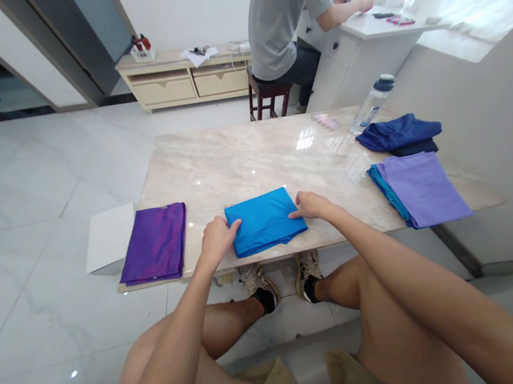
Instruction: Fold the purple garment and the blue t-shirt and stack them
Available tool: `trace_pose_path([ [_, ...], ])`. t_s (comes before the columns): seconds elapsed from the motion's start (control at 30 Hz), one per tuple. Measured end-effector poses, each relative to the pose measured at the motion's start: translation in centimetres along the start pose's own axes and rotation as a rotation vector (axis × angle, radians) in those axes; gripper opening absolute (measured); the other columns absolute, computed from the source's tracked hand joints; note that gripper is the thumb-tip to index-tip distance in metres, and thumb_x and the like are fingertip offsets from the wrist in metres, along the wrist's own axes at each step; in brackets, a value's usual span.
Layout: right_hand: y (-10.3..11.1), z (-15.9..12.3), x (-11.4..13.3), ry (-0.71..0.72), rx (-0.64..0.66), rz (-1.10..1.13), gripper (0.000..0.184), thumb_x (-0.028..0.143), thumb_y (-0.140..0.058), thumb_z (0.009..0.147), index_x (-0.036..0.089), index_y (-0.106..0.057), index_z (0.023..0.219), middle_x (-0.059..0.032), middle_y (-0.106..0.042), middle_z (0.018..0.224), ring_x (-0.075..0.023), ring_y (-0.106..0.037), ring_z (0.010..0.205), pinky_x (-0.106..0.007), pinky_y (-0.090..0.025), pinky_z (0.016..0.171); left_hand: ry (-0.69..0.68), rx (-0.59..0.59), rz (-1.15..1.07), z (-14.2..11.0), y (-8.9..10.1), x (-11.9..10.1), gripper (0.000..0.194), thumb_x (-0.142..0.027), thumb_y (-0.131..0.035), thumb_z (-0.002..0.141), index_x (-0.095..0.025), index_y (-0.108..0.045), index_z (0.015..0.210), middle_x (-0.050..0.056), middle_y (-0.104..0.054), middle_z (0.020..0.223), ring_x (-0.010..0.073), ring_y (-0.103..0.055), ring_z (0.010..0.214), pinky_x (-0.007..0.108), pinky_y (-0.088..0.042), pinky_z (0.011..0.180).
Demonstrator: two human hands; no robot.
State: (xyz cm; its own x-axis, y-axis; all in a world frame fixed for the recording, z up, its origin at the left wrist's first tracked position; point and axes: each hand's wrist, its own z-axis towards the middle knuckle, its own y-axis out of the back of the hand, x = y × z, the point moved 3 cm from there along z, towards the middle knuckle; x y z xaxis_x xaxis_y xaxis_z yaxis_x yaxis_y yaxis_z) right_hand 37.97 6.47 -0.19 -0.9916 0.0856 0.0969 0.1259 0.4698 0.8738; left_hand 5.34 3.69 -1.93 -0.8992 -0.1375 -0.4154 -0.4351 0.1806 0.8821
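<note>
A bright blue folded cloth (264, 221) lies near the front edge of the marble-topped table, flattened into a rough rectangle. At its left side my left hand (218, 239) is closed, thumb on top and fingers curled at the edge. My right hand (312, 205) pinches the opposite edge in a similar way. To the left lies a folded purple cloth (156, 243). Over on the right, a folded lavender cloth (426, 188) rests partly on a teal one (388, 196). Behind them sits a crumpled dark blue cloth (399, 132).
A clear water bottle (373, 104) stands at the table's (233, 157) back right. Beside the left end is a white box (110, 238). Beyond the table, a person in a grey shirt (275, 21) sits on a stool (267, 94) at a white desk, near a low cabinet (164, 91).
</note>
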Motion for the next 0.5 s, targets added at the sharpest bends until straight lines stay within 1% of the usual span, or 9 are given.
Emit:
trace_pose_path([
  [0.03,0.0,0.1,-0.1,-0.006,0.032,-0.012,0.066,0.058,-0.090,0.089,0.016,-0.066,0.134,-0.0198,-0.074,0.136,-0.0347,-0.073,0.123,-0.037,-0.058,0.096,-0.002,0.047,-0.059,0.5,-0.4,0.3,0.045,-0.062,-0.071,0.095,-0.022,-0.069,0.073,0.018,-0.078,0.081,0.0379,-0.077,0.090,0.038,-0.050,0.077],
  [0.1,0.3,0.2,-0.2,-0.022,0.069,-0.038,0.072,0.059,-0.094,0.084,0.017,-0.067,0.136,-0.0204,-0.073,0.140,-0.0366,-0.072,0.127,-0.040,-0.059,0.097,0.064,0.148,-0.266,1.3,-1.2,1.0,0.050,-0.061,-0.079,0.088,-0.024,-0.063,0.059,0.012,-0.072,0.064,0.0336,-0.076,0.077,0.035,-0.050,0.072],
  [0.13,0.6,0.3,-0.2,-0.029,0.079,-0.054,0.074,0.058,-0.095,0.082,0.017,-0.067,0.137,-0.0207,-0.072,0.142,-0.0375,-0.072,0.129,-0.041,-0.059,0.098,0.123,0.186,-0.386,1.4,-1.6,1.3,0.051,-0.060,-0.083,0.085,-0.023,-0.062,0.057,0.011,-0.070,0.060,0.0317,-0.075,0.071,0.034,-0.050,0.069],
  [0.2,1.5,0.4,-0.4,-0.036,0.094,-0.082,0.073,0.054,-0.097,0.080,0.017,-0.069,0.138,-0.0212,-0.070,0.146,-0.0380,-0.070,0.132,-0.041,-0.059,0.101,0.236,0.230,-0.582,1.3,-2.1,1.4,0.049,-0.059,-0.089,0.077,-0.022,-0.064,0.057,0.009,-0.070,0.060,0.0288,-0.073,0.065,0.034,-0.051,0.063],
  [0.23,2.1,0.4,-0.6,-0.036,0.097,-0.086,0.071,0.052,-0.097,0.082,0.016,-0.070,0.138,-0.0216,-0.070,0.146,-0.0380,-0.070,0.133,-0.041,-0.058,0.102,0.272,0.237,-0.638,1.0,-2.3,1.3,0.049,-0.059,-0.092,0.074,-0.021,-0.065,0.059,0.009,-0.071,0.061,0.0278,-0.072,0.064,0.033,-0.052,0.062],
  [0.3,3.3,0.2,-1.1,-0.033,0.079,-0.062,0.065,0.051,-0.091,0.089,0.014,-0.071,0.138,-0.0230,-0.072,0.144,-0.0376,-0.070,0.134,-0.041,-0.058,0.103,0.297,0.225,-0.678,0.3,-2.2,0.6,0.049,-0.059,-0.096,0.069,-0.020,-0.067,0.061,0.008,-0.070,0.060,0.0259,-0.071,0.062,0.032,-0.052,0.059],
  [0.4,5.2,-1.1,-1.8,0.000,-0.030,0.051,0.055,0.051,-0.076,0.102,0.010,-0.072,0.140,-0.0239,-0.073,0.142,-0.0360,-0.070,0.134,-0.038,-0.056,0.106,0.293,0.182,-0.733,-1.1,-1.5,-0.9,0.050,-0.056,-0.102,0.058,-0.019,-0.070,0.067,0.004,-0.067,0.056,0.0238,-0.069,0.062,0.030,-0.051,0.057],
  [0.5,6.1,-3.4,-2.0,0.063,-0.137,0.189,0.051,0.047,-0.067,0.108,0.009,-0.072,0.142,-0.0233,-0.074,0.143,-0.0336,-0.070,0.135,-0.035,-0.053,0.109,0.260,0.132,-0.786,-2.5,-0.3,-2.6,0.050,-0.054,-0.103,0.055,-0.018,-0.072,0.071,0.001,-0.066,0.057,0.0218,-0.069,0.064,0.029,-0.051,0.058],
])
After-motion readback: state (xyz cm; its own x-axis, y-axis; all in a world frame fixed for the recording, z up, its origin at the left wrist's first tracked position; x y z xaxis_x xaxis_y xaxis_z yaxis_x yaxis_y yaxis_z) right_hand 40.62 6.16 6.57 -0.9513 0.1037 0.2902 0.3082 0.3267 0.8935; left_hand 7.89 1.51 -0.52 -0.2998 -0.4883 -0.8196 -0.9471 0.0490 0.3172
